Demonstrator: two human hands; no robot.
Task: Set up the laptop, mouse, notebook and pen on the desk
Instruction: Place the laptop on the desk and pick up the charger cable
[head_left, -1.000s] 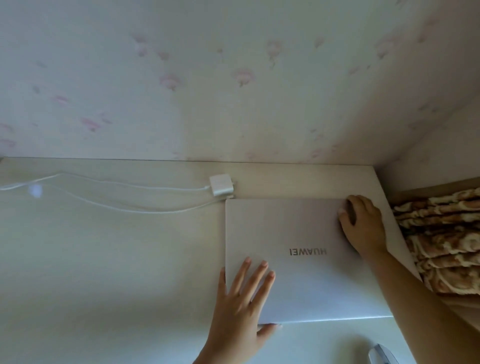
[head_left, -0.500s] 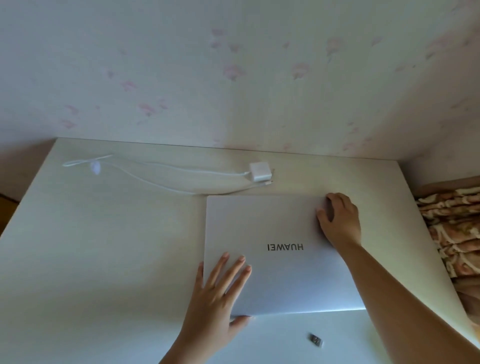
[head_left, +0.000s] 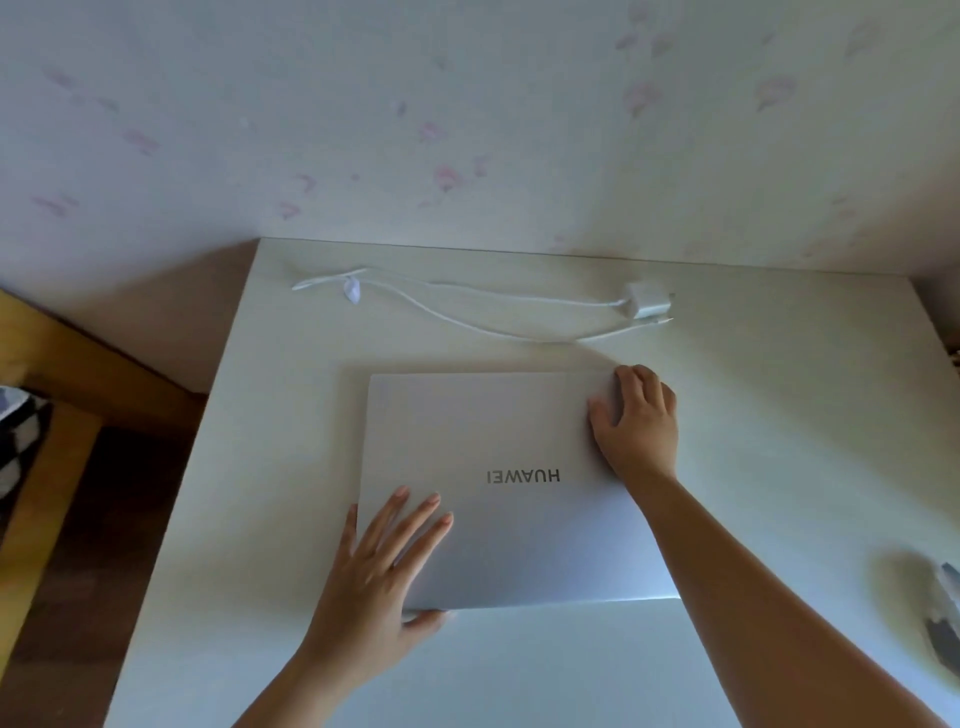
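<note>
A closed silver laptop (head_left: 498, 431) lies flat on the white desk (head_left: 789, 415), its logo upside down to me. My left hand (head_left: 374, 587) rests flat on the lid's near left corner, fingers spread, thumb hooked at the front edge. My right hand (head_left: 636, 421) holds the far right corner, with its fingers curled over that edge. At the frame's right edge sits a blurred grey and white object (head_left: 943, 613), possibly the mouse. No notebook or pen is in view.
A white charger block (head_left: 647, 300) and its looped cable (head_left: 441, 306) lie along the desk's back edge by the wall. Left of the desk are dark floor (head_left: 104, 519) and a wooden furniture piece (head_left: 57, 374).
The laptop has slid left and toward me under both hands; the charger, once at its far left corner, is now beyond its far right corner. The view has swung left.
</note>
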